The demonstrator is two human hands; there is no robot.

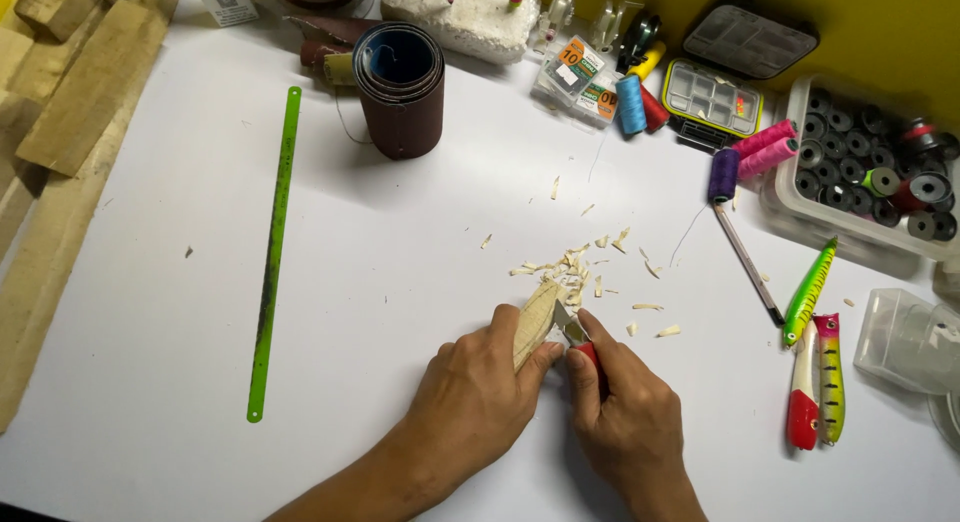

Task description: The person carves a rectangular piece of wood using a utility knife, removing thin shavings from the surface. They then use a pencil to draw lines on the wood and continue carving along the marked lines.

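My left hand (pixel 475 392) grips a pale, tapered piece of wood (pixel 536 320) that points away from me over the white table (pixel 180 322). My right hand (pixel 625 407) holds a small knife with a red handle (pixel 590 359). Its short metal blade (pixel 571 328) rests against the right side of the wood. A scatter of light wood shavings (pixel 580 267) lies just beyond the wood's tip.
A green saw blade (pixel 273 250) lies at the left, with wooden blocks (pixel 70 92) past it. A sandpaper roll (pixel 400 87) stands at the back. Thread spools (pixel 745 157), a bobbin tray (pixel 870 172), a pencil (pixel 748 262) and painted fishing lures (pixel 815 352) sit at the right.
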